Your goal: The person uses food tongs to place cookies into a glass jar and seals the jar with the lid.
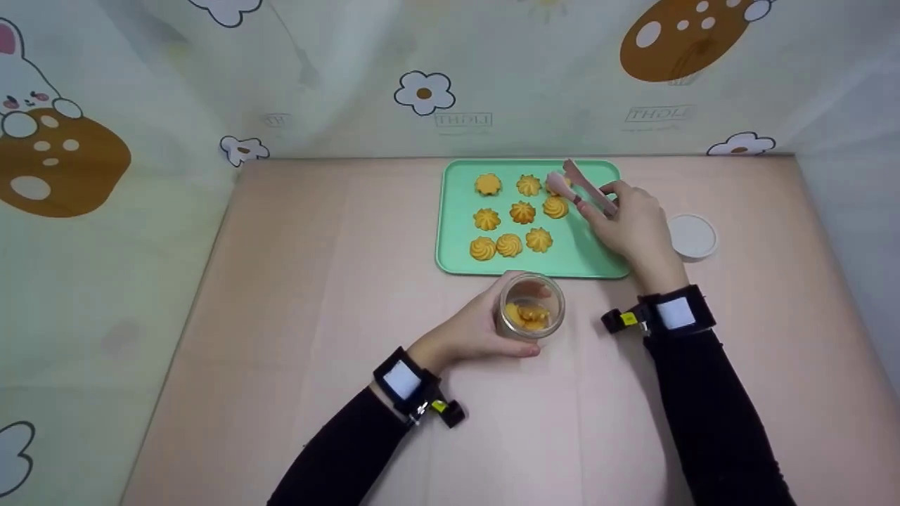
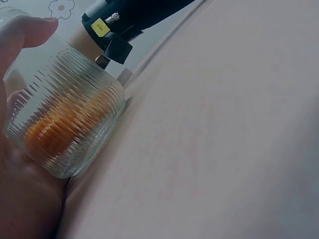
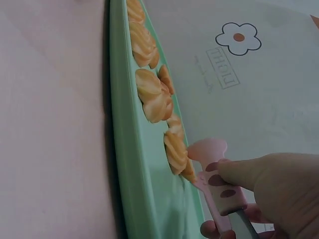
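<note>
My left hand (image 1: 474, 327) grips a ribbed clear glass jar (image 2: 75, 72) with its mouth facing up in the head view. Several golden cookies (image 2: 57, 132) lie at the bottom of the jar. In my right hand (image 1: 640, 225) is a pair of pink tongs (image 1: 590, 190), thumb on one arm and fingers on the other. The tong tips are over the back right of a green tray (image 1: 587, 253), beside a swirled cookie (image 1: 555, 206) and partly covering another one behind it. Whether the tips touch a cookie I cannot tell.
More piped cookies (image 1: 522, 212) lie in loose rows on the tray. A round white lid (image 1: 692, 237) rests right of the tray, close to my right wrist. Behind the table (image 1: 295, 281) hangs a printed curtain (image 1: 337, 77).
</note>
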`<state>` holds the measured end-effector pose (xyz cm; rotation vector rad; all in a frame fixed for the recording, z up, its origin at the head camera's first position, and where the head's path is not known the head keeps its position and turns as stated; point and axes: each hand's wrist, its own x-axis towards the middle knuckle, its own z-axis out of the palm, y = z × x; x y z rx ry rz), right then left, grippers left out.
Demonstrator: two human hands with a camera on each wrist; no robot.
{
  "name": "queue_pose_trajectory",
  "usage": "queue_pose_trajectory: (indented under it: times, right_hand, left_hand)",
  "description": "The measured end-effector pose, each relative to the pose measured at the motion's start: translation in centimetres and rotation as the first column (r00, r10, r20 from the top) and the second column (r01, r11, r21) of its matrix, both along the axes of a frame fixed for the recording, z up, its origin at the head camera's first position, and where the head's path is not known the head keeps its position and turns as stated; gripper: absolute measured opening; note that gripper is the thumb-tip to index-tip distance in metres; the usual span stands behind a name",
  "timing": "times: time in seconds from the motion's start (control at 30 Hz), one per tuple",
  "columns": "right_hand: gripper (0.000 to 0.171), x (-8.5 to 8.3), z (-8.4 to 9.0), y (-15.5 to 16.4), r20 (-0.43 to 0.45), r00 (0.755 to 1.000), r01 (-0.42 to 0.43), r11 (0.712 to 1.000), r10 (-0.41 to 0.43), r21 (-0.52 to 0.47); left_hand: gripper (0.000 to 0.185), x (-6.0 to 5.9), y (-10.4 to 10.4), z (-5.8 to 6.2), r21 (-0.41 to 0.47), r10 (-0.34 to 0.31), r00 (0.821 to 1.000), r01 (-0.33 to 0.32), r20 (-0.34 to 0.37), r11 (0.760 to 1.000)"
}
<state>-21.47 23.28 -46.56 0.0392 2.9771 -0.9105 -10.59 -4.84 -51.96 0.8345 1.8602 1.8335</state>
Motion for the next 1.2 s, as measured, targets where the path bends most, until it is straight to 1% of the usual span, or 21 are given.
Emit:
queue_pose_trajectory:
  times: [0.2,0.5,0.7,0.8,0.9,1.0,1.1,1.2]
  right_hand:
    - [0.064,0.2,-0.1,-0.4,0.001,1.0,-0.009,1.0,0.009,-0.01]
    - [0.053,0.3,0.0,-0.6,-0.022,0.999,-0.039,0.999,0.039,-0.008]
    - [0.046,0.3,0.3,-0.4,0.003,0.999,-0.048,0.999,0.048,-0.024]
    - [0.042,0.3,0.8,-0.2,0.012,0.998,-0.058,0.997,0.059,-0.046]
    - [0.039,0.5,1.5,0.1,-0.002,0.997,-0.071,0.995,0.071,-0.071]
    - [0.039,1.0,2.8,0.6,-0.033,0.996,-0.086,0.993,0.084,-0.085]
    - [0.04,1.7,4.7,0.9,-0.075,0.992,-0.113,0.988,0.106,-0.104]
    - [0.038,2.9,6.9,1.2,-0.117,0.982,-0.164,0.979,0.15,-0.12]
  left_hand:
    - [0.093,0.0,0.0,-0.1,-0.004,-0.002,1.0,0.002,0.007,1.0]
    - [0.092,0.0,0.0,-0.2,0.003,-0.003,1.0,0.003,0.012,1.0]
    - [0.092,0.0,0.0,-0.2,0.002,-0.003,1.0,0.003,0.014,1.0]
    - [0.093,0.0,0.0,-0.2,0.005,-0.003,1.0,0.003,0.019,1.0]
    - [0.092,0.0,0.0,-0.2,0.008,0.001,1.0,-0.001,0.016,1.0]
    - [0.092,0.0,0.0,-0.3,0.013,0.003,1.0,-0.003,0.006,1.0]
    - [0.092,0.0,0.1,-0.3,0.012,0.004,1.0,-0.004,0.001,1.0]
    - [0.092,0.0,0.1,-0.3,0.005,0.007,1.0,-0.007,-0.001,1.0]
